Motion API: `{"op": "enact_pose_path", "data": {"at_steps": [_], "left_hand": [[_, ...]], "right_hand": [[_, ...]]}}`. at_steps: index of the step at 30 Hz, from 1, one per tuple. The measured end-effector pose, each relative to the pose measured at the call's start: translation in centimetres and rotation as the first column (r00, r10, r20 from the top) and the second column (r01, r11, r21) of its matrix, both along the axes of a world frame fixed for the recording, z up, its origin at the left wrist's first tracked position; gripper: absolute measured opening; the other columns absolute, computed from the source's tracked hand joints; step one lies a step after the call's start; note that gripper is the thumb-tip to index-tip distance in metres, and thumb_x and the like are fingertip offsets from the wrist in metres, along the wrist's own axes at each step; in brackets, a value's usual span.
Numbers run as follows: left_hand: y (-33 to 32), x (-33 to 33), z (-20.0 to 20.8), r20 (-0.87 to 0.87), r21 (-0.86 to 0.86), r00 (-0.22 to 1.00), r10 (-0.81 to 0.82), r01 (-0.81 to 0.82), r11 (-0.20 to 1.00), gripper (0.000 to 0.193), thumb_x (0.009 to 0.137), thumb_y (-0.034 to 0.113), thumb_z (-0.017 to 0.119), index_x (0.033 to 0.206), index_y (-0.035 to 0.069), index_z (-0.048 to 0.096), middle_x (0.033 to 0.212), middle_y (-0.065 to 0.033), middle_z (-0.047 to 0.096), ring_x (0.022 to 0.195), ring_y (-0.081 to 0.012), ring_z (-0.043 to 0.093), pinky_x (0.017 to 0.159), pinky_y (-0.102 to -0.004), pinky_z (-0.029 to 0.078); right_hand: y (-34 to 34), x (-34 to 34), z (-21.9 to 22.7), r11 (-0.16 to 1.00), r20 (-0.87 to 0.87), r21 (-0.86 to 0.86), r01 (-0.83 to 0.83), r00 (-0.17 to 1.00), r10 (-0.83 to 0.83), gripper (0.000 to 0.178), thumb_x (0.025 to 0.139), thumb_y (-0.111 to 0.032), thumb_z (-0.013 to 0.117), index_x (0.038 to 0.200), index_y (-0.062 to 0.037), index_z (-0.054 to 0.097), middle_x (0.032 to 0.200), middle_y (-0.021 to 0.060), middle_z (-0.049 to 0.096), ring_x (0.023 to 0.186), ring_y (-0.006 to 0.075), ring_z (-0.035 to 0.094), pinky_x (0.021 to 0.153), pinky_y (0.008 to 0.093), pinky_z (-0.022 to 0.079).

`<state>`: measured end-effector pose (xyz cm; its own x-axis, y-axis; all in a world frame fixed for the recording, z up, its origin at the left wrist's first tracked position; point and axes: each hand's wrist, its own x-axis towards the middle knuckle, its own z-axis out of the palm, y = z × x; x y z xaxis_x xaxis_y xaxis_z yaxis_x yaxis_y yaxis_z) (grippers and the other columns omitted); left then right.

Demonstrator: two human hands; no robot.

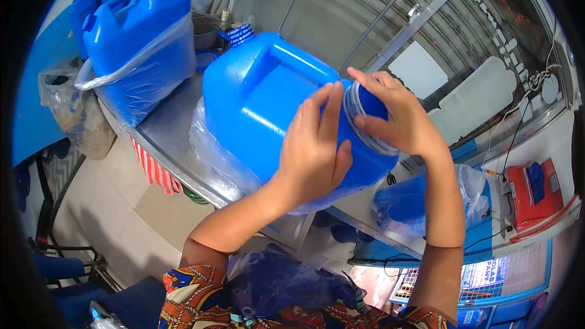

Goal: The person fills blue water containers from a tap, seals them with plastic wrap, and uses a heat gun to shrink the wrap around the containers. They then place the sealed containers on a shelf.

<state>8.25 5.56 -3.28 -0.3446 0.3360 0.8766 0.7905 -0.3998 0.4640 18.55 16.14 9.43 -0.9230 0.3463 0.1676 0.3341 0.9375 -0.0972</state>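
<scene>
Cupping the wide round mouth (373, 102) of a large blue jug (262, 125), the right hand (402, 109) spreads its fingers along the far side and sets its thumb against the near side. The left hand (314, 140) sits just left of that mouth, fingers fairly straight and close together, thumb apart; whether it presses on the jug or only hovers, I cannot tell. The jug is at the middle of the scene, by the metal counter (167, 125), with clear plastic (210, 152) along its near left side.

A clear band (350, 109) rings the mouth. Smoothing it well probably calls for even pressure all the way round — one hand steadying the jug, the other running along the rim so no slack is left. Pulling hard from one side could wrinkle the band or rock the jug.

As for writing, a dark blue seal with small white print wraps the narrow spout (239, 35) at the far left of the jug. Near right, a sign (485, 273) carries large lettering, and a red package (536, 192) bears pale labels — too small to make out.
</scene>
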Motion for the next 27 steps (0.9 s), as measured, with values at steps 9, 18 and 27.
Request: {"op": "enact_pose_path", "data": {"at_steps": [9,18,27], "left_hand": [[0.3,0.3,-0.3,0.029,0.003,0.998,0.049,-0.049,0.999,0.069,0.067,0.003,0.06,0.133,-0.003,0.042,0.12,-0.023,0.049,0.106,-0.0411,0.052,0.09,-0.0459,0.045],[0.3,0.3,0.0,0.018,0.02,0.998,0.056,-0.056,0.998,0.066,0.067,0.002,0.058,0.132,-0.003,0.044,0.121,-0.0229,0.048,0.108,-0.0396,0.049,0.092,-0.0442,0.043],[0.6,0.6,0.0,-0.002,0.035,0.995,0.095,-0.095,0.995,0.064,0.067,0.004,0.055,0.129,-0.005,0.046,0.119,-0.0224,0.047,0.105,-0.0385,0.05,0.089,-0.0437,0.044]], "right_hand": [[1.7,0.6,4.4,0.999,0.38,-0.031,-0.015,0.925,0.026,0.092,0.079,-0.068,0.056,0.14,-0.0013,0.041,0.122,0.0276,0.056,0.108,0.037,0.06,0.091,0.0384,0.049],[2.1,0.3,3.5,1.0,0.299,-0.011,0.018,0.954,-0.014,0.083,0.076,-0.048,0.073,0.144,-0.0129,0.04,0.127,0.0313,0.05,0.112,0.0371,0.058,0.091,0.0387,0.049],[0.8,0.8,2.1,0.949,0.259,0.166,0.269,0.916,-0.306,0.092,0.077,-0.074,0.053,0.136,-0.0034,0.048,0.11,0.0298,0.062,0.095,0.0394,0.066,0.081,0.0404,0.054]]}}
